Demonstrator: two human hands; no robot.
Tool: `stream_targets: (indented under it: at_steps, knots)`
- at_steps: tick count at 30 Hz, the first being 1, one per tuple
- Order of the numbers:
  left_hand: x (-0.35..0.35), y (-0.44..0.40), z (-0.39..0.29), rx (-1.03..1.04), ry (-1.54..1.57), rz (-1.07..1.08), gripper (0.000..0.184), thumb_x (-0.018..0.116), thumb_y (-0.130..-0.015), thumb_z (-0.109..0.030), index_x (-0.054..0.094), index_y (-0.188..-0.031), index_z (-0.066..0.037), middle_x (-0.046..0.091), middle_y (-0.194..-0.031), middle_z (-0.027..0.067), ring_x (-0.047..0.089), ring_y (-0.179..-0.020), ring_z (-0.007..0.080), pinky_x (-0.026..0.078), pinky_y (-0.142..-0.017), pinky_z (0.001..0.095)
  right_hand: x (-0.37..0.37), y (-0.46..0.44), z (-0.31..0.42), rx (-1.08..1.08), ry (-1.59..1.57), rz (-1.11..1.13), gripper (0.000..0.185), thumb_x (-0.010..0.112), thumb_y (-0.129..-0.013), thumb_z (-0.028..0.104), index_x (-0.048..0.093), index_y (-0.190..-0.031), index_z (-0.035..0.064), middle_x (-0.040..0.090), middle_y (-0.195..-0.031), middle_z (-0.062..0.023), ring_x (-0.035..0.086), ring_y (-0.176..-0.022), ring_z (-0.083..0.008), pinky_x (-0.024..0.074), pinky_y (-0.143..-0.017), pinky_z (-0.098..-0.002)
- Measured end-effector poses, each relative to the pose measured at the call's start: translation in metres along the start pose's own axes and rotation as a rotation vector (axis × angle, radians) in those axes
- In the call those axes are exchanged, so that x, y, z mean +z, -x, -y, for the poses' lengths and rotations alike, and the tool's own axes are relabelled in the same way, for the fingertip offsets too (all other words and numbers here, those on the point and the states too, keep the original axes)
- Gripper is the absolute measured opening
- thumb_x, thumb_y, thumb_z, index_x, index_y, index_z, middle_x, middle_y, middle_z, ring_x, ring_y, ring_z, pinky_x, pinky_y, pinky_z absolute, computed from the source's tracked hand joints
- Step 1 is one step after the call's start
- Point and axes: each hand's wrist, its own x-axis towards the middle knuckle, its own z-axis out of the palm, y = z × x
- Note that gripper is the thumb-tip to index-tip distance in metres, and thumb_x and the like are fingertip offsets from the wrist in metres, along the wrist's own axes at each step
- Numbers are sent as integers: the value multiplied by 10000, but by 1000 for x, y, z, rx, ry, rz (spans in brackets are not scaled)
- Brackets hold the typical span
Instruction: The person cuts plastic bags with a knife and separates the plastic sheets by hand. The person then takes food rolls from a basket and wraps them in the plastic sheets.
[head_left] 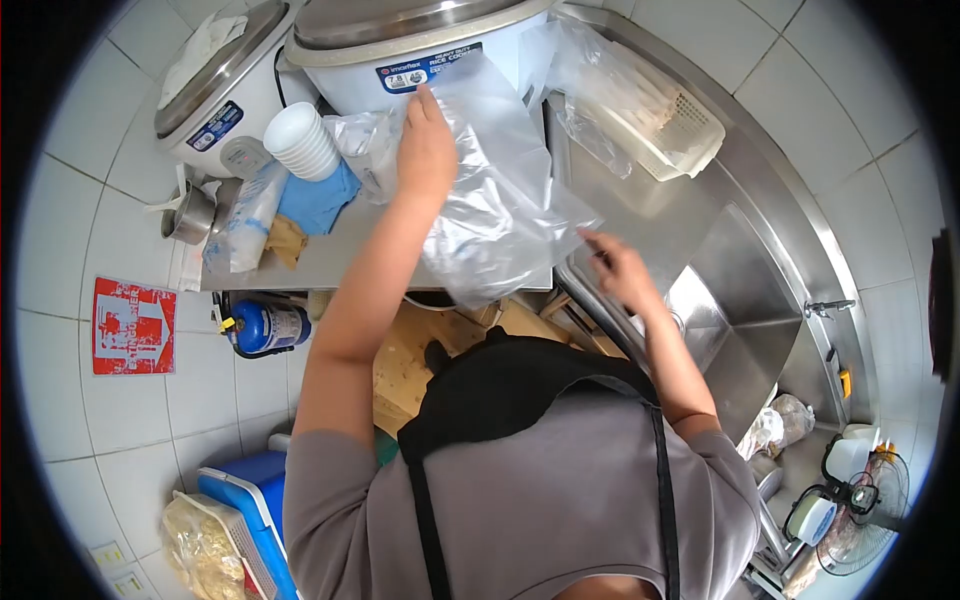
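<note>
"Where's there room?"
"Right of centre, on the bare steel drainboard [665, 225] left of the sink basin [745, 325]. The clear plastic bag [490, 215] fills the upper middle, its lower end crossing the front edge of the steel table [345, 262]."
"And the hands?"
"Left hand [427, 150] reaches up over the bag, fingers nearly straight and close together. Right hand [617, 268] has loosely bent fingers at the bag's right corner."
"Gripping?"
"Can't tell for either; the left palm is hidden. The rice cooker [345, 75] is cut off at the top."
</note>
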Motion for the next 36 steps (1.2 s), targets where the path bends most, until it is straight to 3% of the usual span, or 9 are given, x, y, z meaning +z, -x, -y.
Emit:
stream_targets:
  at_steps: [1,3,5,11,20,23,26,27,36]
  knots:
    - [9,4,-8,20,-18,-43,548,556,-841,-145,375,-1315,60,399,-1361,231,447,-1200,389,399,-981,447,16,3,5,31,-34,-5,460,545,-828,-15,513,-1276,87,589,-1148,-186,649,-746,-213,537,-538,-308]
    - [-14,39,-54,80,-158,11,675,563,-850,-176,255,-1390,88,303,-1438,244,268,-1345,398,197,-1108,500,38,8,7,56,-25,-27,440,526,-837,2,465,-1269,56,586,-1100,-260,633,-871,-368,519,-694,-423]
    - [-1,84,-78,182,73,156,683,543,-880,-226,233,-1407,79,245,-1469,243,176,-1392,370,92,-1120,534,53,6,-2,4,56,-75,458,509,-842,5,401,-1285,56,584,-1052,-295,596,-910,-442,476,-776,-478]
    - [73,154,-75,100,167,405,789,461,-901,-469,254,-1384,119,187,-1491,249,118,-1414,336,75,-1132,509,53,10,-9,130,184,-66,438,522,-852,33,305,-1232,54,589,-968,-321,567,-932,-478,434,-785,-520]
    - [66,153,-74,124,106,392,887,430,-876,-569,227,-1397,119,152,-1500,259,95,-1419,341,56,-1134,507,28,30,-35,74,287,-137,364,532,-857,56,339,-1166,40,597,-905,-315,568,-887,-484,441,-749,-513]
    - [59,151,-80,177,77,262,785,503,-861,-510,348,-1347,87,290,-1433,263,223,-1367,375,138,-1113,514,25,36,-37,34,290,-134,338,534,-850,61,371,-1144,27,606,-883,-302,576,-869,-476,445,-744,-511]
    - [35,136,-105,192,513,530,538,607,-821,-374,500,-1158,30,468,-1226,227,394,-1213,372,276,-1036,498,23,35,-40,33,289,-140,326,535,-839,63,396,-1131,19,612,-867,-292,584,-856,-467,451,-739,-507]
    - [43,138,-112,265,500,450,342,666,-770,-250,527,-975,-14,516,-1036,160,497,-1023,343,405,-874,462,23,35,-38,19,288,-150,327,536,-836,64,401,-1130,18,613,-860,-289,586,-853,-464,453,-738,-506]
    - [99,146,-111,194,607,267,150,625,-764,-70,531,-873,-26,568,-854,143,579,-821,332,497,-705,419,18,32,-36,25,374,-184,322,547,-828,85,425,-1119,23,618,-859,-274,600,-826,-439,467,-716,-500]
